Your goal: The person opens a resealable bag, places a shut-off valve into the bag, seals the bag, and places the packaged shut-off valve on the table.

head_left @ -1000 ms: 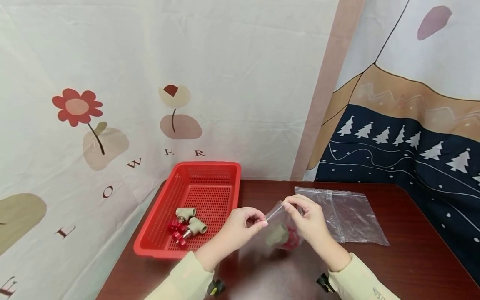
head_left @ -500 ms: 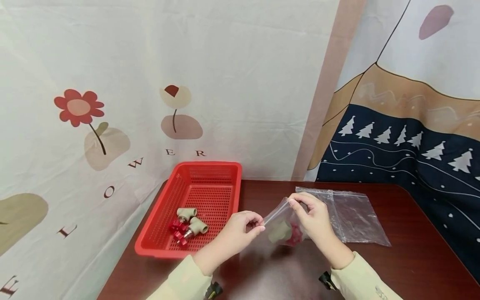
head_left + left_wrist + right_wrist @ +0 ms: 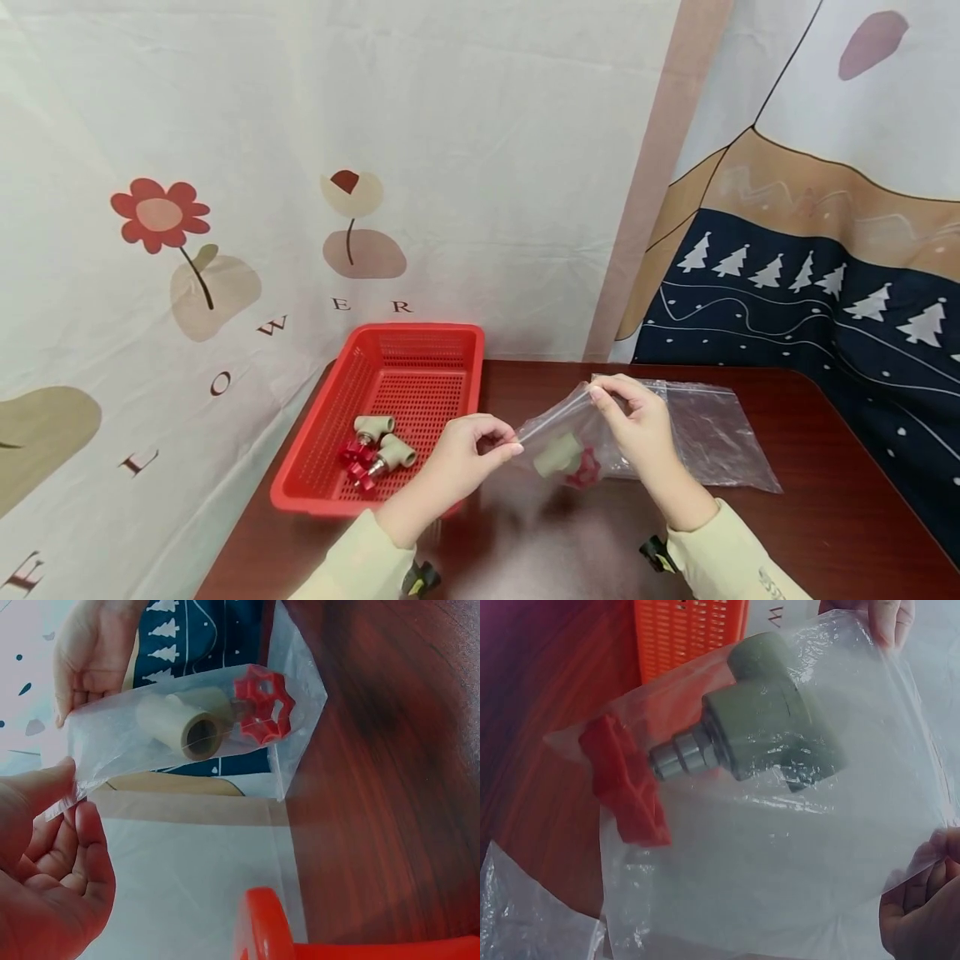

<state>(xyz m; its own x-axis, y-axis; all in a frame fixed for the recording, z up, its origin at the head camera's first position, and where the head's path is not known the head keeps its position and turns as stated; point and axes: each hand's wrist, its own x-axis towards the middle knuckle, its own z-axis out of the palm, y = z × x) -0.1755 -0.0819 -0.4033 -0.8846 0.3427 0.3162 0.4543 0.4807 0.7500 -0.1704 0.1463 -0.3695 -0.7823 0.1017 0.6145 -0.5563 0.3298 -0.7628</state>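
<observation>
Before a flower-and-tree backdrop (image 3: 487, 167), a person works over a brown tabletop (image 3: 540, 558), where a red basket (image 3: 416, 327) stands on the left and clear flat plastic (image 3: 720, 437) lies on the right. Between the two, a see-through bag (image 3: 765, 832) hangs above the tabletop, stretched from the left hand (image 3: 461, 454) to the right hand (image 3: 637, 421). Each grip is pinched, thumb against fingers with no gap, on one end of the bag's top edge (image 3: 555, 414); the right end sits higher than the left. Inside the bag is a green valve (image 3: 769, 727), much like two other valves (image 3: 396, 452) resting in the near part of the basket. Its red handwheel (image 3: 626, 780) lies toward the bag's bottom, away from both hands, and a short metal stem (image 3: 686, 754) shows between wheel and body.

The work in hand appears to centre on that top edge; whether it is sealed is too fine to tell. Done well, it likely calls for an even pull from both ends, keeping the film flat and the valve low, clear of the edge. Levelling the ends would probably help. One grip as anchor while the other presses along seems surest; too hard a tug could stretch the thin film.
</observation>
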